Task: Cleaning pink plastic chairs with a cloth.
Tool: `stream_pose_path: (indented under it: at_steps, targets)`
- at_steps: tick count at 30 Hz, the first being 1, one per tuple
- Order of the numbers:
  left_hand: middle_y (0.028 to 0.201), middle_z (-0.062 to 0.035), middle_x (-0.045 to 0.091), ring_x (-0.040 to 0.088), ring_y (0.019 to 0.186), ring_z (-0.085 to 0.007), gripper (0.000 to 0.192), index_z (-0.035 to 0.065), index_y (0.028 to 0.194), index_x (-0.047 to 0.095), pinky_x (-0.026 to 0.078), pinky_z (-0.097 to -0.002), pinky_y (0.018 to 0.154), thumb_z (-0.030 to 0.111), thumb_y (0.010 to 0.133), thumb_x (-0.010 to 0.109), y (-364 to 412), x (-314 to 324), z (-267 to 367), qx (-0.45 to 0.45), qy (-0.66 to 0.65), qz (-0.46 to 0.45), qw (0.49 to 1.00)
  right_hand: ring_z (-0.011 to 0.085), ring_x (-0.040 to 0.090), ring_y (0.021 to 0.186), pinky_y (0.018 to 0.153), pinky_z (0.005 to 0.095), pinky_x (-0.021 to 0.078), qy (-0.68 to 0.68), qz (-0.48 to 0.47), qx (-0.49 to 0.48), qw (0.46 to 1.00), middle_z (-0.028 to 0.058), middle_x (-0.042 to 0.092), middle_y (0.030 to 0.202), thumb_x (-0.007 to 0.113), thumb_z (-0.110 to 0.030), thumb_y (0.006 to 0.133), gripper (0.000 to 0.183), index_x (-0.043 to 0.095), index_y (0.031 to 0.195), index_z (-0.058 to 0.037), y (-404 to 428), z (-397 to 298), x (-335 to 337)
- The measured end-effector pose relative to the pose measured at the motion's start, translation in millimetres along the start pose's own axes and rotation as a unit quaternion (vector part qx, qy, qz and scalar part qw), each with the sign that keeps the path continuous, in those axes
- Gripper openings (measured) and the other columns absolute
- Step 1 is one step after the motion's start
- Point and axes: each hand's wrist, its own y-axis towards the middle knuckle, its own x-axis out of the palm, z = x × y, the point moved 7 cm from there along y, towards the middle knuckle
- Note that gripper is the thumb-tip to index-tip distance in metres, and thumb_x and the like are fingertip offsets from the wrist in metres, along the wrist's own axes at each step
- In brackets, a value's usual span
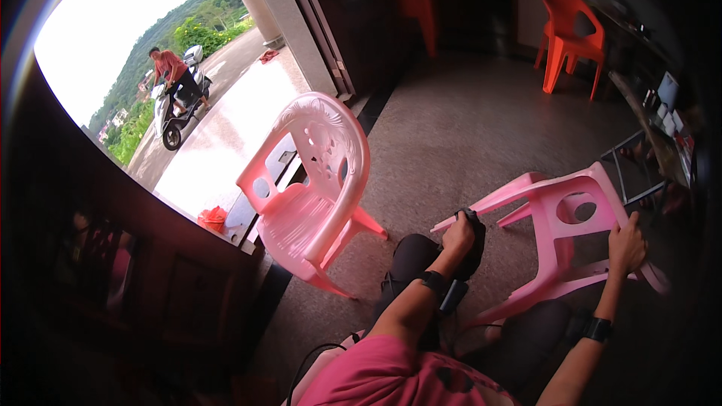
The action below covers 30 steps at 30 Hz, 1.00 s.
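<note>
My left hand (458,237) is closed around a bunched black cloth (474,256) above my knees. My right hand (627,245) grips the edge of a pink plastic armchair (550,214) that lies tipped, its legs pointing left. A round opening shows in its side; its lower part falls in shadow near my leg. A second pink plastic armchair (296,220), with a pierced, moulded backrest, stands upright to my left beside the doorway. Dark bands circle both my wrists.
An orange plastic chair (572,39) stands at the far wall. A cluttered wooden table (637,107) and a metal frame (632,166) are at the right. An orange-red plastic bag (212,218) lies at the doorsill. Outside, a person (172,70) is with a white scooter (163,113).
</note>
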Motion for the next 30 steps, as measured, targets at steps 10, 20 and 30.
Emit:
stream_pose_path:
  at_steps: [10,20,30]
  targets:
    - [0.084,-0.0296,0.056,0.053,0.08,-0.0455,0.033,-0.0024,0.101,0.042,0.041,-0.0505,0.068,0.025,0.082,0.044,-1,-15,103,0.213,-0.094,0.025,0.972,0.0252,0.06,0.071,0.069,0.0355,0.0432,0.064,0.042,-0.021,0.997,0.0103,0.06,0.074,0.063,-0.027,0.068,0.032,0.049,0.09,-0.007,-1,-16,-22]
    - [0.081,-0.0292,0.056,0.053,0.078,-0.0462,0.027,0.0011,0.095,0.04,0.04,-0.0515,0.065,0.023,0.081,0.045,-24,-9,206,0.271,-0.097,-0.008,0.958,0.0235,0.06,0.072,0.069,0.0352,0.0436,0.064,0.044,-0.016,0.997,0.0097,0.06,0.074,0.064,-0.026,0.066,0.031,0.049,0.086,-0.0068,-6,-9,-26]
    - [0.074,-0.0253,0.058,0.055,0.072,-0.045,0.032,0.009,0.105,0.035,0.04,-0.0529,0.06,0.032,0.084,0.044,-24,-8,147,0.192,-0.06,0.028,0.979,0.0235,0.06,0.069,0.066,0.035,0.0431,0.059,0.049,-0.009,0.997,0.0093,0.06,0.071,0.063,-0.026,0.067,0.027,0.049,0.082,-0.008,-8,-13,-29]
